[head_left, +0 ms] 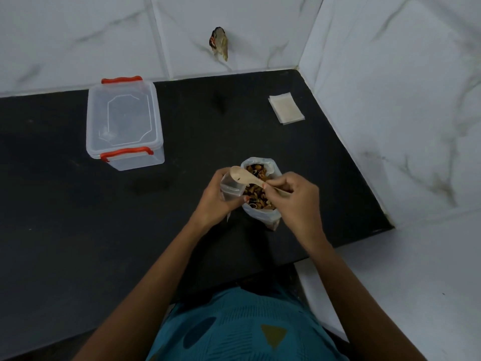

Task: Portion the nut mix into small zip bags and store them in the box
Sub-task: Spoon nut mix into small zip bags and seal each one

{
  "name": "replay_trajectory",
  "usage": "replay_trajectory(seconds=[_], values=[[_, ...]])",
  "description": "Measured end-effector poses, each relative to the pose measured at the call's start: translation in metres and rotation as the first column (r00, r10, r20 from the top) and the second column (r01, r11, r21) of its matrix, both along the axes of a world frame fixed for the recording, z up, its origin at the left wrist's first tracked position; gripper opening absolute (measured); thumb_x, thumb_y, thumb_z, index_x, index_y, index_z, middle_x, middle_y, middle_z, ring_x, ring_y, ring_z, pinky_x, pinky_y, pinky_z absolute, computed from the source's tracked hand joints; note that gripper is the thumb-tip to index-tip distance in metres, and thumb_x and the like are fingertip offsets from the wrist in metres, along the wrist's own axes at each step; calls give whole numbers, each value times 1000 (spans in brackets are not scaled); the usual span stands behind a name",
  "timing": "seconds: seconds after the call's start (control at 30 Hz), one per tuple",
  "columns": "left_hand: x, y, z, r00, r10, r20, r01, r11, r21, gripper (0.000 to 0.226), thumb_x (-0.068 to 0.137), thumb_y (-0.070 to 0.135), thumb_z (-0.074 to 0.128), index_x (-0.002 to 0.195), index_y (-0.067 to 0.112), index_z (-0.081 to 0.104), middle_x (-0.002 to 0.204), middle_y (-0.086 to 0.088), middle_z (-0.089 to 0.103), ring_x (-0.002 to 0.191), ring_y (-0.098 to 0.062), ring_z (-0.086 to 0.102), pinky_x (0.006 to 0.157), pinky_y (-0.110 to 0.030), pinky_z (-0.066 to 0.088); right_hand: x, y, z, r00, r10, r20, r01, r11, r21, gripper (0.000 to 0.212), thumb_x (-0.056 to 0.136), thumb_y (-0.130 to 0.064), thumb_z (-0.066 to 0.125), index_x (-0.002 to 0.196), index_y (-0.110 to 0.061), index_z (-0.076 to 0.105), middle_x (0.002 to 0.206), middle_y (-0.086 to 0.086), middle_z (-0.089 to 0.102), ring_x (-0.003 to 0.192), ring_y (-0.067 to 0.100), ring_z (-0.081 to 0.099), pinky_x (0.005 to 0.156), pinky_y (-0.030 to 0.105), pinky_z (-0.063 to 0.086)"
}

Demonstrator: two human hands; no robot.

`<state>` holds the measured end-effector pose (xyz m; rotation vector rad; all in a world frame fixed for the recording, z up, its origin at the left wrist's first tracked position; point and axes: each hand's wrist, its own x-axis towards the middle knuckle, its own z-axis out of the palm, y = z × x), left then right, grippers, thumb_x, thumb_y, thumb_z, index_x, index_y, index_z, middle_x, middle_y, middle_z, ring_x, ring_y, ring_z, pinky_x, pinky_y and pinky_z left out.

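So the big bag of nut mix (270,162) stands open on the black worktop (78,204), and everything happens right over it. The left hand (216,196) has its grip curled round a small zip bag (230,187) at the big bag's left edge, mouth up. The right hand (294,196) pinches the handle of a wooden spoon (242,175), grip closed tight on it, with the bowl at the little bag's mouth. Can't tell if any nuts are in the bowl.

Looks like the filling step to me. Tip: keep the little bag's mouth spread wide and over the big bag, so spills drop back in. Tilt the spoon slowly and don't overfill or the zip won't close.

The box (125,123) sits well off to the big bag's back left, lid latched and nothing inside yet. Spare zip bags (286,108) lie behind it to the right.
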<state>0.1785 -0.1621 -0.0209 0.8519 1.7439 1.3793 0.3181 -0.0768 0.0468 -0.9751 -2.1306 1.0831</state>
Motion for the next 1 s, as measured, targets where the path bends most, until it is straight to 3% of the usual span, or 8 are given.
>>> replay_trajectory(seconds=[0.13, 0.27, 0.43, 0.53, 0.67, 0.73, 0.83, 1.0], values=[[-2, -4, -1, 1000, -3, -25, 3, 1000, 2, 54, 75, 9, 73, 115, 32, 43, 114, 12, 52, 113, -8, 51, 94, -25, 46, 9, 14, 3, 993, -112, 40, 116, 986, -124, 10, 81, -8, 67, 79, -17, 63, 75, -13, 60, 70, -10, 59, 63, 7, 49], [-5, -11, -4, 1000, -14, -16, 14, 1000, -6, 55, 75, 7, 73, 118, 26, 44, 113, 14, 52, 107, 0, 52, 83, -8, 43, 18, 25, -8, 975, -182, 127, 196, 975, -108, 5, 81, -7, 66, 85, -9, 64, 75, -9, 59, 67, -3, 57, 61, 4, 46], [-5, -18, -12, 998, -54, 18, 55, 997, -52, 56, 76, 5, 70, 121, 25, 45, 117, 12, 50, 110, 0, 50, 87, -18, 43, 20, 19, -35, 968, -148, 204, 159, 987, -37, 6, 81, -2, 66, 76, -4, 62, 77, 4, 59, 65, 0, 52, 61, 6, 44], [-3, -19, -14, 995, -82, 51, 85, 994, -62, 58, 77, 4, 69, 124, 27, 44, 119, 18, 47, 107, 8, 48, 84, -14, 43, 15, 13, -46, 957, -116, 267, 115, 993, 21, 4, 83, -3, 63, 79, -3, 61, 82, 3, 55, 64, -1, 49, 58, 5, 41], [-1, -16, -14, 992, -99, 81, 102, 994, -41, 56, 78, 3, 69, 118, 33, 44, 134, 15, 40, 109, 16, 45, 86, -8, 43, 2, 8, -54, 940, -113, 322, 94, 993, 72, 3, 85, -4, 60, 86, -1, 61, 93, 10, 60, 81, 15, 59, 69, 21, 49], [-1, -14, -14, 990, -102, 102, 107, 994, -39, 55, 78, 2, 68, 116, 35, 45, 135, 15, 39, 110, 15, 45, 89, -10, 42, -3, 6, -55, 939, -102, 328, 80, 994, 80, 5, 86, -4, 60, 88, 0, 61, 96, 10, 60, 83, 12, 58, 71, 22, 49], [-1, -13, -13, 984, -102, 144, 110, 993, -46, 54, 78, 1, 67, 113, 36, 46, 132, 18, 40, 109, 13, 45, 90, -13, 41, -6, 4, -55, 945, -104, 310, 78, 992, 97, 7, 87, -5, 60, 89, 1, 62, 97, 10, 61, 81, 7, 54, 69, 17, 46], [2, -11, -11, 979, -123, 160, 136, 988, -68, 53, 79, -1, 66, 119, 27, 46, 114, 22, 50, 101, 15, 52, 85, -13, 44, -11, 1, -60, 945, -115, 305, 82, 989, 120, 6, 87, -6, 59, 87, 0, 60, 96, 10, 60, 87, 17, 61, 72, 24, 52]])
